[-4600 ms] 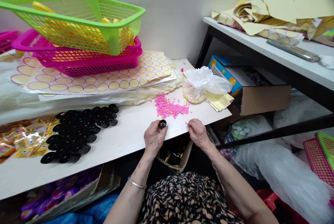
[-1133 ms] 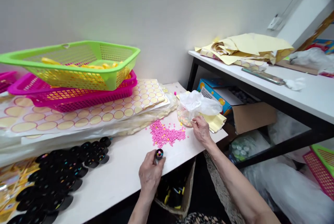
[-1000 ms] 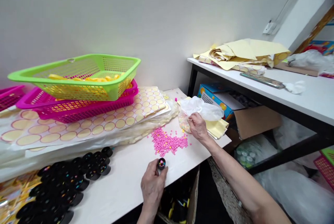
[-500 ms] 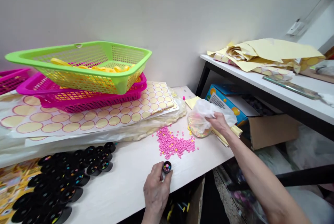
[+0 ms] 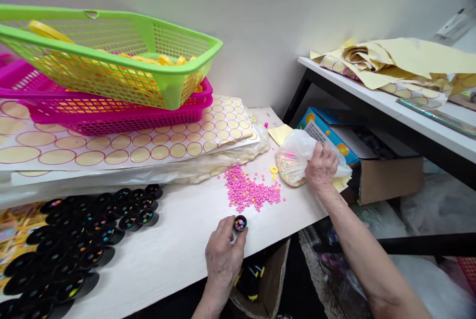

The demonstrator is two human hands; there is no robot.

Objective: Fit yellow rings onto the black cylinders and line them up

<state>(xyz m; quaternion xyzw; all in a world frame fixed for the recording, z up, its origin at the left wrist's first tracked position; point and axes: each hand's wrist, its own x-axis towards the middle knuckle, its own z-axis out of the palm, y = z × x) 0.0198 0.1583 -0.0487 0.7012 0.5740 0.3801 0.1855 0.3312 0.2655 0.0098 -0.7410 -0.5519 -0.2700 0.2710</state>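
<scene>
Since half a second ago the right hand has slid further onto the crinkly clear plastic bag of pastel beads, and a small yellow plastic ring piece now lies bare beside the bag. Right hand rests on the bag's side with fingers curled on the film; can't tell how tight the grip is. Left hand pinches a small round black plastic cup between thumb and fingertips, at the near edge of the white woodgrain counter; a few coloured beads sit inside it. Loose pile of pink round beads between cup and bag. Left: cluster of matching black cups, beads in several. Behind: green mesh plastic basket holding yellow pieces, stacked on a pink mesh basket, over sheets of round cream stickers.
</scene>
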